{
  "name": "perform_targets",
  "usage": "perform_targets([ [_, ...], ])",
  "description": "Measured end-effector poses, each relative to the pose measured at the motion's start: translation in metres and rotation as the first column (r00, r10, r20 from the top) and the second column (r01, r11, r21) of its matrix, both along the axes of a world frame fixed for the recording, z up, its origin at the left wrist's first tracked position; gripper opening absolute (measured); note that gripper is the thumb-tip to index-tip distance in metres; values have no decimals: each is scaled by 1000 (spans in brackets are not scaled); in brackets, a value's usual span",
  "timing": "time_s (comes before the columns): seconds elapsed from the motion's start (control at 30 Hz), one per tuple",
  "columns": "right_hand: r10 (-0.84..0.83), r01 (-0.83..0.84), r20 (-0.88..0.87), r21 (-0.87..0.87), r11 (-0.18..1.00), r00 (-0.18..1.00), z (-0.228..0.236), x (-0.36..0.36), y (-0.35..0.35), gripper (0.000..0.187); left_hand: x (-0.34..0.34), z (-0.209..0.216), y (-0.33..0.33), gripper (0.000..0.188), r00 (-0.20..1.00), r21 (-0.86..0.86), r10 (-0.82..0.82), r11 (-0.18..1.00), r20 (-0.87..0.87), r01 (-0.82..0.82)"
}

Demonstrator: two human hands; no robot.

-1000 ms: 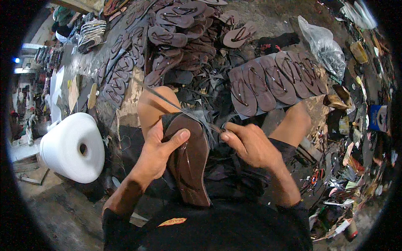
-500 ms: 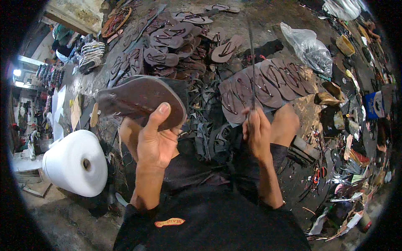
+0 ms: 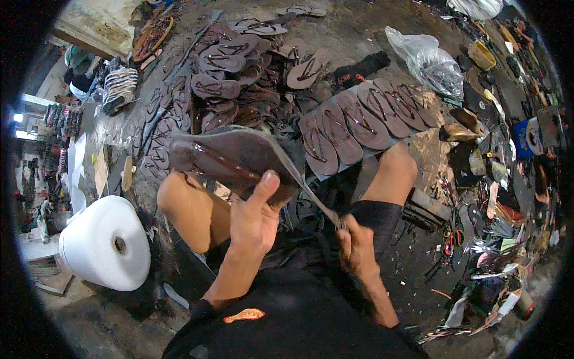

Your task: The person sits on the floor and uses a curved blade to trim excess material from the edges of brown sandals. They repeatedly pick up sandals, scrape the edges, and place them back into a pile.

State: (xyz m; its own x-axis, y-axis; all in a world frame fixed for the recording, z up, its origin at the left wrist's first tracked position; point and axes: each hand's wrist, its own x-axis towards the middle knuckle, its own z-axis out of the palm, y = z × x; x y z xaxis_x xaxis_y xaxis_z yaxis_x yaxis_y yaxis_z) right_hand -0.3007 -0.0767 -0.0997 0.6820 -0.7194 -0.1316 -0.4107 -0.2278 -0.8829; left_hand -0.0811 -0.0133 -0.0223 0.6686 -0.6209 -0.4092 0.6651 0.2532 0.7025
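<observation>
My left hand (image 3: pixel 257 218) grips a brown flip-flop (image 3: pixel 218 155) by one end, thumb pressed on its face and the other fingers hidden beneath. A glossy dark strap runs across it. My right hand (image 3: pixel 357 248) is closed around the lower end of a long, thin grey strip (image 3: pixel 317 202), which reaches up to the flip-flop's right edge and meets it there. Whether this is a flexible blade or a cut strip I cannot tell. Past my right knee, several brown flip-flops (image 3: pixel 362 122) lie side by side in a row on a sheet.
A heap of flip-flops (image 3: pixel 224 63) spreads ahead on the floor. A white roll (image 3: pixel 104 242) stands at left. Clear plastic bags (image 3: pixel 427 60), a yellow container (image 3: pixel 481 55), a blue box (image 3: pixel 529 137), red-handled scissors (image 3: pixel 451 242) and scraps lie at right.
My right hand has come down and nearer, bringing the thin strip from upright to slanting against the flip-flop's edge. My left hand has shifted right with the flip-flop.
</observation>
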Motion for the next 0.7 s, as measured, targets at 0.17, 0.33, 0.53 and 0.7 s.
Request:
perform_targets([
  [0.17, 201, -201, -25, -26, 979, 979, 17, 39, -41, 26, -7, -19, 29, 56, 987, 66, -153, 987, 55, 149],
  [0.33, 291, -291, -23, -17, 957, 957, 35, 78, -50, 32, -2, -23, 58, 52, 977, 117, -192, 976, 92, 181],
  [0.53, 344, -357, 104, 167, 919, 933, 29, 91, -18, 33, -12, -19, 76, 52, 994, 209, -82, 976, 70, 66],
  [0.7, 337, -312, -64, 252, 916, 939, 43, 66, 5, 33, -23, -26, 81, 45, 989, 196, 141, 969, 44, -147],
])
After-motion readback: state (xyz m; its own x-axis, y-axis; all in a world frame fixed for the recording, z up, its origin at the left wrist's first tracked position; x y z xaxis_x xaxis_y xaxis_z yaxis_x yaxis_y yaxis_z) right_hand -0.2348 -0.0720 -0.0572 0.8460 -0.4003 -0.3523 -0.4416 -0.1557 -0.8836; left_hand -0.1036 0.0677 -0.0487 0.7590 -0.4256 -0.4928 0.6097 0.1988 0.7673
